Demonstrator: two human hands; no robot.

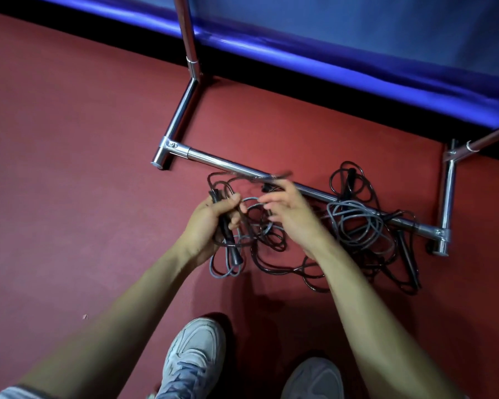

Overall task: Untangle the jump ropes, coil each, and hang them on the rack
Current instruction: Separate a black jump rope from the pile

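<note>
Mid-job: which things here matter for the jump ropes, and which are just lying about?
For the job:
- black rope
- grey rope
- handles, gripped by the left hand
- right hand, blurred, at the tangle
- rack

Just there:
- shoes
- blue mat
- red floor

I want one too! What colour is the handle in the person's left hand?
Black. The handle in the left hand shows best in the head view.
</note>
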